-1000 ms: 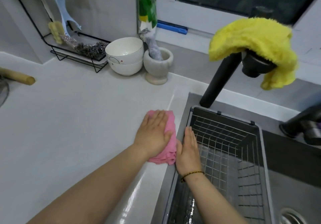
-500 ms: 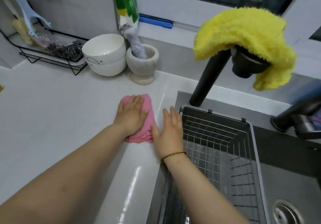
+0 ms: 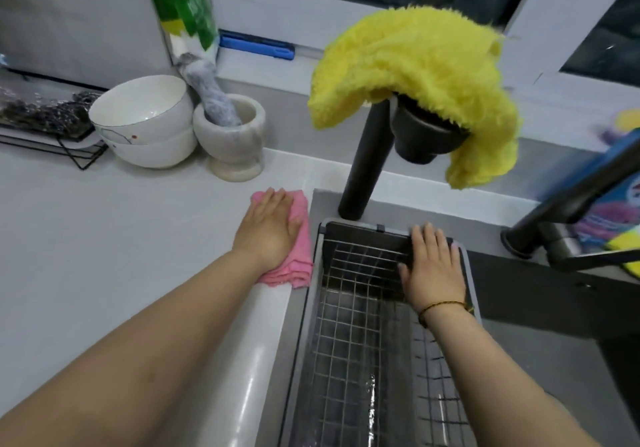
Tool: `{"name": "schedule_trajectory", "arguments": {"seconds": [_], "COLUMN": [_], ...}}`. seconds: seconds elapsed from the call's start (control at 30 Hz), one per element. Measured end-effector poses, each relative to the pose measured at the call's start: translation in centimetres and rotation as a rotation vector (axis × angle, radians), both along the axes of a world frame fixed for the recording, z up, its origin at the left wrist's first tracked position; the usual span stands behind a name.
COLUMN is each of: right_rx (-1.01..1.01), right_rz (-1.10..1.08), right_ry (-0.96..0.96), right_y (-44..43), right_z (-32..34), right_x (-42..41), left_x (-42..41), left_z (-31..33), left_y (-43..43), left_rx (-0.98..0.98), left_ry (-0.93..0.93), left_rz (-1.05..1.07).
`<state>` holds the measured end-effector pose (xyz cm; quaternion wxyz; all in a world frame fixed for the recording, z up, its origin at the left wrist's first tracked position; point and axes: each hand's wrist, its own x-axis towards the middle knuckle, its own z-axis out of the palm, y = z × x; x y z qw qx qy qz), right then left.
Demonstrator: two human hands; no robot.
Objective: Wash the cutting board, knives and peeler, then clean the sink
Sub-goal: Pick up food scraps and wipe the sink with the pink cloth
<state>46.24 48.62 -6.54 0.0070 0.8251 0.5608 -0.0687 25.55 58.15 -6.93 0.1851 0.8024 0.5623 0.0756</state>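
Your left hand (image 3: 268,231) lies flat on the pink cloth (image 3: 300,263), pressing it to the bench (image 3: 104,238) just beside the sink (image 3: 540,294) — grip released, fingers straight. Your right hand (image 3: 431,270) rests on the far rim of the wire basket (image 3: 346,342) set in the sink — grip released too.

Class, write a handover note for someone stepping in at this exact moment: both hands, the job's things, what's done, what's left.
Left hand: flat, pressing pink cloth on the counter beside the sink.
Right hand: flat on the far right corner of the basket in the sink.
Board, knives, peeler: not in view; washing cannot be confirmed.
Left: probably finish wiping, then clean the sink.
Yellow cloth hangs over the faucet.
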Motion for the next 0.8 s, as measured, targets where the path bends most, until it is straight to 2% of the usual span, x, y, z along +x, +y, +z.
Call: {"name": "schedule_trajectory", "arguments": {"seconds": [0.13, 0.27, 0.4, 0.5, 0.6, 0.67, 0.7, 0.73, 0.8], "right_rx": [-0.012, -0.008, 0.025, -0.007, -0.003, 0.168, 0.301, 0.403, 0.414], "right_rz": [0.042, 0.064, 0.055, 0.046, 0.027, -0.054, -0.13, -0.214, -0.306], "right_ry": [0.057, 0.058, 0.08, 0.097, 0.186, 0.377, 0.535, 0.762, 1.303], "right_y": [0.1, 0.4, 0.3, 0.2, 0.0, -0.4, -0.8, -1.3, -2.1], "right_z": [-0.2, -0.5, -0.7, -0.6, 0.2, 0.7, 1.0, 1.4, 2.5], "right_x": [0.7, 1.7, 1.6, 1.8, 1.7, 0.9, 0.1, -0.8, -2.7], "left_x": [3.1, 5.3, 5.2, 4.2, 2.4, 2.0, 2.2, 2.8, 4.3], "left_z": [-0.2, 0.0, 0.9, 0.8, 1.7, 2.7, 3.5, 4.2, 4.9], "left_y": [4.9, 6.1, 5.1, 2.7, -0.6, -2.6, -3.6, -4.6, -6.0], "left_rx": [0.039, 0.188, 0.238, 0.185, 0.02, -0.009, 0.007, 0.013, -0.02], "left_ry": [0.024, 0.064, 0.078, -0.039, -0.309, -0.519, -0.6, -0.673, -0.78], "left_rz": [0.079, 0.131, 0.067, -0.023, -0.003, 0.043, 0.039, 0.015, -0.04]}}
